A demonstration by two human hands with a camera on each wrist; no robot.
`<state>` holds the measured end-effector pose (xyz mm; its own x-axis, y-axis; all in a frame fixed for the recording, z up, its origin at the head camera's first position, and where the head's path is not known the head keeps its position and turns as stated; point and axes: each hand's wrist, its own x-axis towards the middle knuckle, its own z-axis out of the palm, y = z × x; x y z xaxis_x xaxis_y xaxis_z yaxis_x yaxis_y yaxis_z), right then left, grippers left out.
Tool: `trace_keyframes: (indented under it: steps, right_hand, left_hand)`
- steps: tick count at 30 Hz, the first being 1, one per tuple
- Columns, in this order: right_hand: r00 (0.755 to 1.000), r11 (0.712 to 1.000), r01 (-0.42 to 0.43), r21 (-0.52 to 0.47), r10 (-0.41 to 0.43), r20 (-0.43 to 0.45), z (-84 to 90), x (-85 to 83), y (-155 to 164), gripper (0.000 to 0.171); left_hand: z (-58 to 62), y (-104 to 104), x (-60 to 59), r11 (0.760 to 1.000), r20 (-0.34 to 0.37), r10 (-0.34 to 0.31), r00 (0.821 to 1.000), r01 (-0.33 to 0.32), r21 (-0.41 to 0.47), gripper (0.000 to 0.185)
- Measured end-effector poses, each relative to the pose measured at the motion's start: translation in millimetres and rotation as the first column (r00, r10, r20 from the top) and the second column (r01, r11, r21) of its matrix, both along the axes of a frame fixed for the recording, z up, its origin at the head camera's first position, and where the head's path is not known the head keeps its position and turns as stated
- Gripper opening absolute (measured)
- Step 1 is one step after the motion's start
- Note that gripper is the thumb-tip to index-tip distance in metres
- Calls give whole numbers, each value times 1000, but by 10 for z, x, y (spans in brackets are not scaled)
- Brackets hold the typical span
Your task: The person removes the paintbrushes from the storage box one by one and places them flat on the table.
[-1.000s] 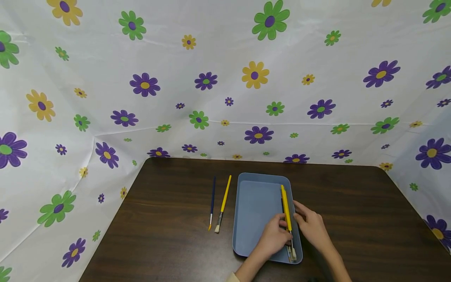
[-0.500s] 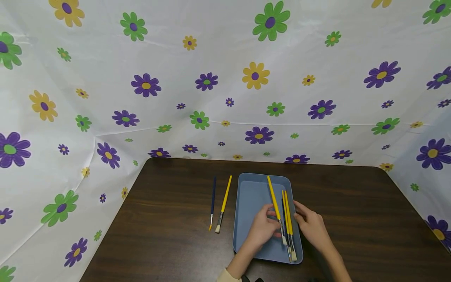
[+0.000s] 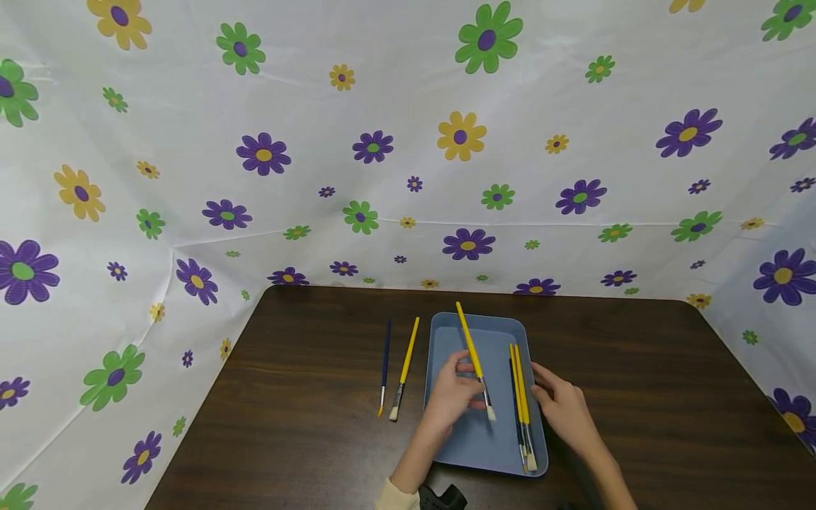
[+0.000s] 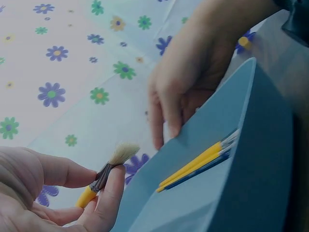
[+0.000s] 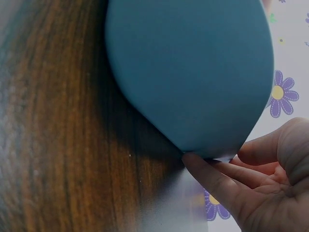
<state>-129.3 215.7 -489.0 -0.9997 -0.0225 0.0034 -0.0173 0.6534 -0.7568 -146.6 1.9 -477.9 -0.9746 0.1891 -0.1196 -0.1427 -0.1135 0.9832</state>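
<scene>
My left hand [image 3: 468,392] pinches a yellow paintbrush [image 3: 470,350] near its metal ferrule and holds it tilted above the blue tray [image 3: 449,443], bristles toward me. The left wrist view shows that brush [image 4: 108,166] between thumb and fingers [image 4: 104,203]. Three brushes [image 3: 520,404], two yellow and one dark blue, lie along the tray's right side. My right hand [image 3: 550,397] rests with relaxed fingers against the tray's right rim. In the right wrist view its fingers [image 5: 217,176] touch the tray's outer wall [image 5: 193,72].
A dark blue brush [image 3: 385,365] and a yellow brush [image 3: 405,365] lie side by side on the dark wooden table [image 3: 306,425], left of the tray. Flower-patterned sheeting [image 3: 408,163] walls in the table at the back and both sides.
My left hand has taken one yellow brush from the bundle at the tray's right side, lifted it and carried it leftward over the tray. The right hand has stayed at the rim.
</scene>
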Motion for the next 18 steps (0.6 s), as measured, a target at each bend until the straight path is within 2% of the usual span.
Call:
trace_keyframes:
  steps: [7, 18]
  right_hand:
    - [1000, 1000, 4, -6, -4, 2, -7, 9, 2, 46]
    - [1000, 1000, 2, 2, -2, -9, 0, 11, 1, 45]
  left_hand:
    - [78, -160, -46, 999, 4, 48, 999, -48, 6, 67]
    - [143, -372, -90, 997, 12, 79, 997, -79, -8, 63]
